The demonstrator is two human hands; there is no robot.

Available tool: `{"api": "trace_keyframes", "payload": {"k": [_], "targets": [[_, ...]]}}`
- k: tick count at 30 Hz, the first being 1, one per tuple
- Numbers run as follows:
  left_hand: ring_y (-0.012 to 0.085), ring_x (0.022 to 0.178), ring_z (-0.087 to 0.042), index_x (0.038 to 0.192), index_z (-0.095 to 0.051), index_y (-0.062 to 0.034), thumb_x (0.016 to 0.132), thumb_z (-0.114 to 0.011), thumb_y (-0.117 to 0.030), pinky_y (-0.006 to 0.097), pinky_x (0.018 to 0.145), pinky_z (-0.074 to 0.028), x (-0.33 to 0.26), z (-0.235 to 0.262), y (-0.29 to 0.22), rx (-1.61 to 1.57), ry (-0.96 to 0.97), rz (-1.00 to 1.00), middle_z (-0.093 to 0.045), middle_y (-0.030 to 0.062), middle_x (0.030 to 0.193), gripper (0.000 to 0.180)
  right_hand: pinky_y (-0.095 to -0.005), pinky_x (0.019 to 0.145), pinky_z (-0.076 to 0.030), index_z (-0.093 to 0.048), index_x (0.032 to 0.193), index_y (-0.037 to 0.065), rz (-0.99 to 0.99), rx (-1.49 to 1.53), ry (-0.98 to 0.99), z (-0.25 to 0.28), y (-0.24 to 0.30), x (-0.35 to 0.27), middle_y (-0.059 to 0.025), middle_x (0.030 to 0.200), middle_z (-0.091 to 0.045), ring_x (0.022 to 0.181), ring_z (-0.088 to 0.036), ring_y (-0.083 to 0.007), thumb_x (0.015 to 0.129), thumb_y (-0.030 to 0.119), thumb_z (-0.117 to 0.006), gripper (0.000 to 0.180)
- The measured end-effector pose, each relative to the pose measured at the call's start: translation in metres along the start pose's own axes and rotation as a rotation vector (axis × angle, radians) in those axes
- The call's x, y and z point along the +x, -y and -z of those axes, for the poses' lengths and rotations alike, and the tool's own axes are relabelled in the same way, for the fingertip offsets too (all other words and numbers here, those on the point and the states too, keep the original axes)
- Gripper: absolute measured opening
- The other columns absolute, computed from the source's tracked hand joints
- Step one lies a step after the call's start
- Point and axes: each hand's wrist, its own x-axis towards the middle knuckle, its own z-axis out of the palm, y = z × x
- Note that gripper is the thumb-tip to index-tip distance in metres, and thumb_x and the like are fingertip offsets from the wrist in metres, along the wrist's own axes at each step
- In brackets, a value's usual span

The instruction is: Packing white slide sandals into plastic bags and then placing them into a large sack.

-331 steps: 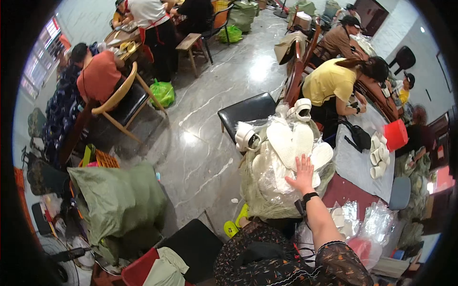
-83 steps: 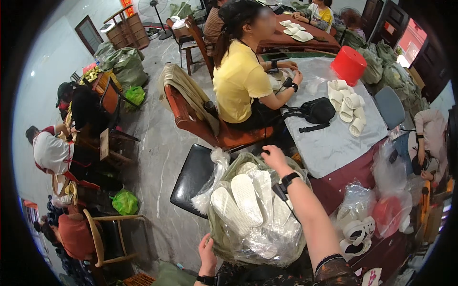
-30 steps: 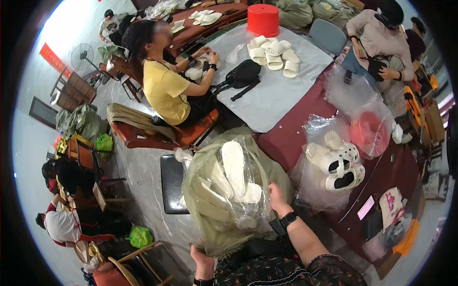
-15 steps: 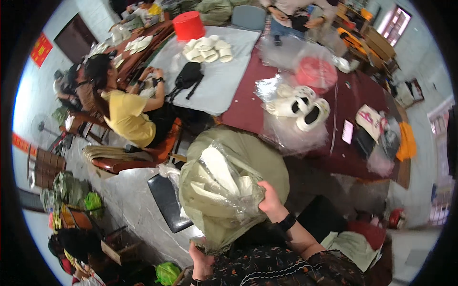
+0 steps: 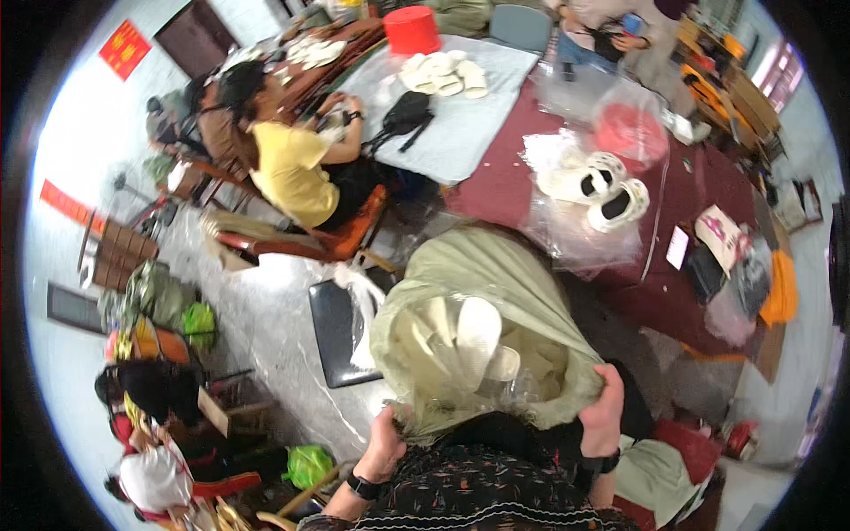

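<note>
A large pale green sack [image 5: 482,257] stands right in front of me with its mouth pulled wide. White shoes or slippers [image 5: 478,336] lie inside, with clear plastic [image 5: 522,387] among them; how deep they go is hidden. My left hand [image 5: 383,445] is closed around the near left part of the sack's rim. At the right, my right hand [image 5: 605,410] grips the rim too, thumb upward. The two hands hold the opening apart.
Ahead is a dark red table [image 5: 496,181] with white clogs [image 5: 618,205] on plastic and a red tub [image 5: 630,133]. White slippers [image 5: 443,73] and a black bag [image 5: 408,117] lie on the pale cloth. A person in yellow [image 5: 297,168] sits left, near a black stool [image 5: 339,336].
My right hand has moved right and nearer to me, spreading the sack's mouth wide. The shoes inside now show more openly. The view has shifted, so the surroundings sit farther right.
</note>
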Motion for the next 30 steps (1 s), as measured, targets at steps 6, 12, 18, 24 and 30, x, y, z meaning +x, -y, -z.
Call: {"api": "trace_keyframes", "payload": {"k": [6,12,18,24,30], "targets": [[0.0215,0.089,-0.060,0.103,-0.060,-0.0006,0.092,-0.040,-0.022,0.035,0.080,-0.048,-0.036,-0.001,0.009,0.107,0.138,0.057,-0.063,0.0097,0.098,0.031,-0.0407,0.096,-0.046,-0.055,0.116,-0.004,-0.254,0.274,-0.082,0.041,0.040,-0.022,-0.0149,0.118,-0.060,0.109,-0.058,-0.0268,0.083,0.018,-0.056,0.040],[0.0199,0.096,-0.060,0.113,-0.058,0.0018,0.092,-0.041,-0.016,0.032,0.085,-0.047,-0.054,-0.030,0.001,0.313,0.177,0.012,-0.064,0.0104,0.106,0.032,-0.0331,0.093,-0.046,-0.057,0.110,0.003,-0.277,0.470,-0.316,0.067,0.056,-0.054,-0.0088,0.110,-0.062,0.104,-0.057,-0.0174,0.088,0.015,-0.053,0.026],[0.0191,0.082,-0.060,0.099,-0.062,0.0004,0.089,-0.046,-0.016,0.032,0.073,-0.048,-0.045,-0.012,-0.005,0.517,0.258,-0.027,-0.064,0.0081,0.091,0.025,-0.0369,0.099,-0.042,-0.055,0.117,-0.001,0.290,-0.716,-0.201,0.066,-0.004,-0.091,-0.0124,0.118,-0.059,0.110,-0.057,-0.0264,0.076,0.010,-0.063,0.044],[0.0228,0.075,-0.058,0.087,-0.060,-0.0027,0.086,-0.051,-0.021,0.036,0.068,-0.047,-0.002,0.049,-0.042,0.516,0.335,0.143,-0.058,0.0084,0.079,0.020,-0.0349,0.099,-0.041,-0.053,0.121,0.001,0.314,-0.750,-0.349,0.033,-0.083,-0.136,-0.0138,0.120,-0.057,0.112,-0.055,-0.0260,0.079,0.007,-0.056,0.042],[0.0206,0.070,-0.053,0.079,-0.057,-0.0055,0.085,-0.048,-0.026,0.036,0.063,-0.044,0.023,0.084,-0.095,0.577,0.505,-0.001,-0.053,0.0058,0.074,0.023,-0.0361,0.089,-0.049,-0.060,0.110,0.001,-0.017,0.621,-0.663,-0.058,-0.094,-0.180,-0.0110,0.108,-0.064,0.099,-0.062,-0.0261,0.082,0.007,-0.061,0.029]]}}
